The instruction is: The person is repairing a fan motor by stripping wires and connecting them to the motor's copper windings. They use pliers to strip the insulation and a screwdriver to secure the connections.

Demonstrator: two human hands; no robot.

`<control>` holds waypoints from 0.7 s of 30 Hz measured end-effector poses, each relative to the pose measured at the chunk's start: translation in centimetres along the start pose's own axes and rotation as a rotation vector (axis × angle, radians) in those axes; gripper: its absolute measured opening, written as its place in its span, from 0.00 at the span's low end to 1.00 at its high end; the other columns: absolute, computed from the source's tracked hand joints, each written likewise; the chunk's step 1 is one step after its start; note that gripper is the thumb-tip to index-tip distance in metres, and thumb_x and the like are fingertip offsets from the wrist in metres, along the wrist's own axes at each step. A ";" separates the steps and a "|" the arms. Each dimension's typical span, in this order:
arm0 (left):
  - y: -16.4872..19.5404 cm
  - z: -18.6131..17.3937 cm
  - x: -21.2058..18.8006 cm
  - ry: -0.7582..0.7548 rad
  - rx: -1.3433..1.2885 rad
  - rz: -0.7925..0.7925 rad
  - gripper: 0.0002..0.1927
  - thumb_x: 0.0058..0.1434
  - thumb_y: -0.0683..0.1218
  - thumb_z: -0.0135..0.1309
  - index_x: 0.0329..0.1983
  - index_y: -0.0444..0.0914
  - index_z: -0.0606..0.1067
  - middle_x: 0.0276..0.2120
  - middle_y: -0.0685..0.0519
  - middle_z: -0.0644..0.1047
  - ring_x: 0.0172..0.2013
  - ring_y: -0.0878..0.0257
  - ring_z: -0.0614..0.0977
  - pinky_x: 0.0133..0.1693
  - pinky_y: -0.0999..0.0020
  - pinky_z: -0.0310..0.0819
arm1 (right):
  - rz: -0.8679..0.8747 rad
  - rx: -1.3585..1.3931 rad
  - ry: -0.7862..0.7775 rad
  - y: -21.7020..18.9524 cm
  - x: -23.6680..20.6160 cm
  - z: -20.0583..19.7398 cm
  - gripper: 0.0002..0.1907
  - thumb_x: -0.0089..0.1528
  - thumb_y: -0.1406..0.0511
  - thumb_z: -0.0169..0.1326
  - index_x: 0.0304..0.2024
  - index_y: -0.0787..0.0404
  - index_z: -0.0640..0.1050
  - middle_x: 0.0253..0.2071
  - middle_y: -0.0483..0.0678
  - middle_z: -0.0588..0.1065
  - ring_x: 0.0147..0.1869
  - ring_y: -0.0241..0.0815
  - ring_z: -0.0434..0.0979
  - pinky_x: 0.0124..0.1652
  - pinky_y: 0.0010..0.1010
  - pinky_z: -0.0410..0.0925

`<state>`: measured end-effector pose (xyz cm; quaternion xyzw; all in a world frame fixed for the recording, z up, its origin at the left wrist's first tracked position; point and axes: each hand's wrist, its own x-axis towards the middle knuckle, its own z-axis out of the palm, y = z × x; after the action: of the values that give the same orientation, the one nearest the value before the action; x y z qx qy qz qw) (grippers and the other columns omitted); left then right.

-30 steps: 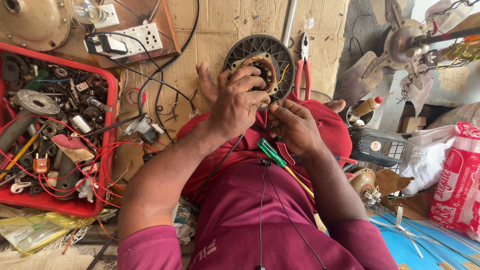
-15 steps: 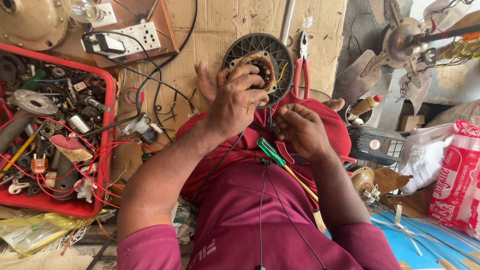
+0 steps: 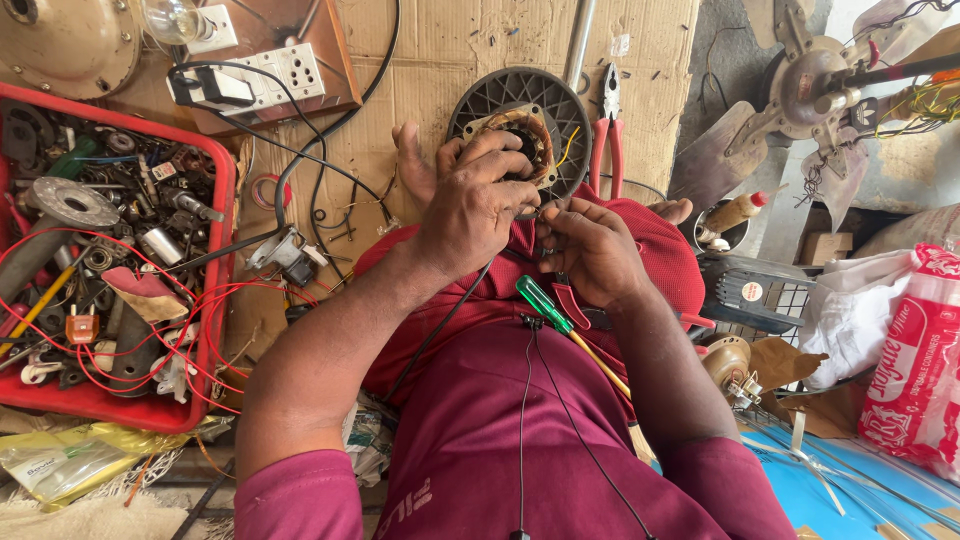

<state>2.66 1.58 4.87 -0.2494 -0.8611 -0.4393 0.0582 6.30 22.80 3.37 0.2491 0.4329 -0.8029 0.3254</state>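
Right hand [image 3: 592, 252] shifted slightly; motor housing [image 3: 520, 125] unmoved on cardboard [image 3: 420, 80], cluttered floor.

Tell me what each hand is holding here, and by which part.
Left hand grips the fan motor across its copper winding. Right hand pinches something by the motor's lower edge, too hidden to identify.

red parts tray [image 3: 222, 260] blocks left, pliers [image 3: 607, 130] right, cardboard [image 3: 400, 70] open btwn
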 end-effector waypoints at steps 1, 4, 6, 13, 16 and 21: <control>0.0 0.0 0.0 0.001 0.001 0.002 0.03 0.57 0.40 0.62 0.32 0.43 0.84 0.42 0.53 0.81 0.59 0.54 0.76 0.59 0.48 0.57 | 0.002 0.004 -0.005 0.1 0.0 0.1 0.06 0.69 0.66 0.51 0.45 0.62 0.76 0.35 0.44 0.75 0.37 0.34 0.76 0.34 0.31 0.75; 0.0 0.0 0.0 0.004 0.002 0.004 0.03 0.57 0.40 0.62 0.32 0.42 0.84 0.42 0.53 0.81 0.58 0.54 0.76 0.58 0.47 0.57 | 0.005 -0.008 -0.013 0.2 0.2 0.2 0.05 0.69 0.66 0.51 0.45 0.61 0.76 0.35 0.44 0.74 0.36 0.33 0.74 0.33 0.30 0.73; 0.0 0.0 0.0 0.005 0.002 0.007 0.03 0.56 0.40 0.62 0.32 0.43 0.84 0.42 0.53 0.81 0.59 0.54 0.76 0.58 0.47 0.57 | 0.005 -0.010 -0.012 0.3 0.1 0.3 0.05 0.69 0.65 0.52 0.44 0.61 0.75 0.34 0.43 0.73 0.35 0.32 0.73 0.33 0.29 0.71; -0.1 0.3 0.0 0.006 0.003 0.002 0.02 0.58 0.41 0.62 0.31 0.43 0.83 0.42 0.53 0.81 0.59 0.54 0.76 0.58 0.47 0.57 | -0.006 -0.009 -0.007 0.8 -0.4 -0.4 0.06 0.69 0.64 0.52 0.43 0.60 0.75 0.34 0.43 0.72 0.34 0.33 0.71 0.32 0.28 0.69; -0.1 0.3 -0.1 0.010 -0.001 0.000 0.02 0.58 0.41 0.63 0.32 0.43 0.84 0.42 0.53 0.81 0.59 0.55 0.76 0.58 0.47 0.57 | -0.008 -0.012 -0.006 1.0 -0.8 -1.1 0.06 0.70 0.64 0.52 0.43 0.61 0.74 0.34 0.43 0.72 0.35 0.33 0.72 0.32 0.28 0.69; -0.2 0.3 -0.2 0.004 -0.010 -0.003 0.03 0.58 0.40 0.63 0.32 0.43 0.84 0.42 0.53 0.81 0.59 0.54 0.75 0.58 0.47 0.57 | -0.013 -0.016 0.046 0.8 -1.1 -2.2 0.06 0.70 0.65 0.52 0.44 0.62 0.75 0.36 0.45 0.74 0.36 0.34 0.74 0.33 0.29 0.71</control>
<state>2.74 1.65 4.47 -0.2476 -0.8590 -0.4443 0.0580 7.89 24.75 2.60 0.2621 0.4480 -0.7957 0.3121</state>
